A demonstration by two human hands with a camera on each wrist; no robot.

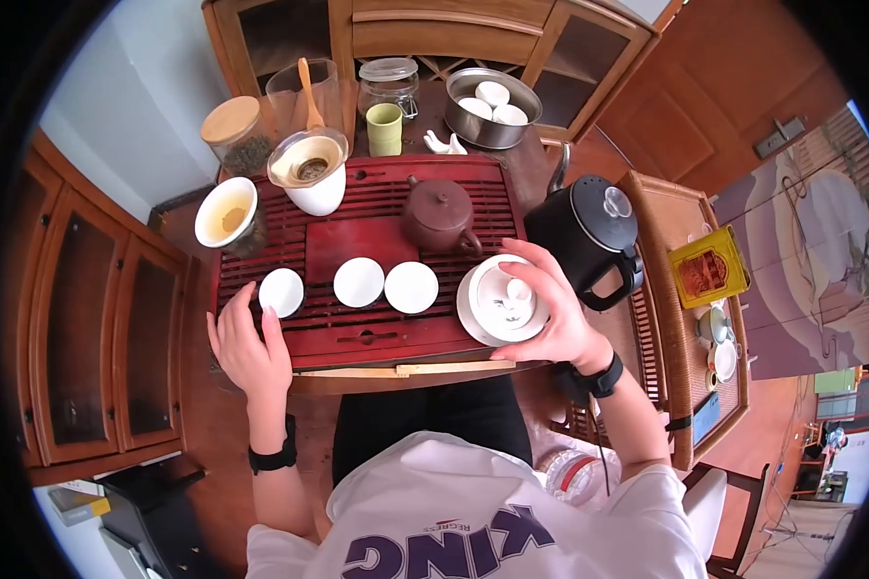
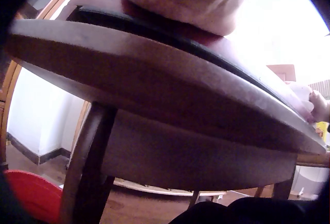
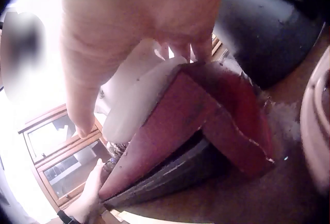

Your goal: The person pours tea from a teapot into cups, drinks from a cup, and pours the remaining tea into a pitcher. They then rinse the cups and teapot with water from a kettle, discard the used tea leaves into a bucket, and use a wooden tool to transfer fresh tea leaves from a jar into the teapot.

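Note:
My right hand (image 1: 562, 314) curves round a white lidded gaiwan (image 1: 504, 307) at the tray's right end, thumb at the near side and fingers at the far side. In the right wrist view, its pale side (image 3: 135, 100) shows beneath the palm. My left hand (image 1: 250, 341) rests on the tray's front left corner, fingers relaxed beside a small white cup (image 1: 281, 292). Two more white cups, a left one (image 1: 359, 282) and a right one (image 1: 411, 288), stand mid-tray. Behind them sits a brown clay teapot (image 1: 440, 214). All are on the red slatted tea tray (image 1: 357, 340).
A black kettle (image 1: 589, 232) stands close right of the tray. A strainer on a white pitcher (image 1: 319, 188) and a white-rimmed vessel (image 1: 228, 214) are at the left. Behind are jars, a green cup (image 1: 384, 130) and a steel bowl (image 1: 492, 106). Bamboo tongs (image 1: 406, 371) lie along the front edge.

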